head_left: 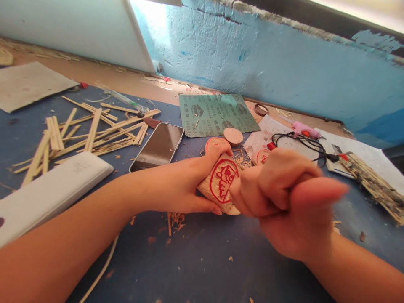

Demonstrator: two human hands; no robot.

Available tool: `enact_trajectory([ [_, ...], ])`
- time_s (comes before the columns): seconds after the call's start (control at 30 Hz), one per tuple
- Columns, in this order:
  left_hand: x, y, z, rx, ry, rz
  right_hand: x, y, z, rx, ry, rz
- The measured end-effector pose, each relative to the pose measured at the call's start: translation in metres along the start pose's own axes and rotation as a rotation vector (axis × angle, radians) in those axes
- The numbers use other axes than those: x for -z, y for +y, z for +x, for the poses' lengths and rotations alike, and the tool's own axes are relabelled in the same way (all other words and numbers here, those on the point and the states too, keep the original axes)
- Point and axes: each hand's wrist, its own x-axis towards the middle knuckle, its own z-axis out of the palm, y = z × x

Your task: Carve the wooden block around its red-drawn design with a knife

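My left hand (186, 183) grips a pale piece of wood (221, 183) bearing a red-outlined drawing inside a red ring, with the thumb along its near edge. Against the right side of that wood presses my right hand (290, 206), closed in a fist with its thumb sticking out to the right. Whatever the fist may hold is hidden by the fingers. Beyond the wood lie a small round wooden disc (233, 136) and another piece with a red ring (217, 144), partly covered by my left hand. Thin wood shavings (177, 221) are scattered below the left hand.
Left of my hands are a phone (159, 147), a white oblong device (57, 193) and a heap of thin wooden sticks (94, 134). Green printed sandpaper (217, 113) lies near the blue wall. At right are a pink glue gun (306, 129), a black cable and rough bark (375, 185).
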Motion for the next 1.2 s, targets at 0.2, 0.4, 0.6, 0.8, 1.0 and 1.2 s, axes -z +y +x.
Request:
enact_trajectory([
  [0.2,0.001,0.001,0.001,-0.011,-0.006,-0.011,0.000,0.015,0.002,0.120,-0.003,0.050],
  [0.4,0.001,0.000,-0.001,-0.020,0.008,0.002,-0.001,0.010,-0.005,0.018,0.026,0.065],
  [0.6,0.001,-0.004,0.000,-0.054,-0.012,0.043,0.002,0.012,-0.011,-0.002,0.033,-0.002],
  [0.8,0.003,-0.004,0.001,-0.031,-0.053,0.028,-0.002,0.013,-0.005,0.061,0.044,0.013],
  [1.0,0.002,-0.001,0.001,-0.004,-0.009,0.011,-0.001,0.006,-0.006,-0.017,0.026,-0.012],
  [1.2,0.001,-0.002,0.001,-0.040,-0.024,0.021,0.001,0.007,-0.004,0.048,0.005,-0.028],
])
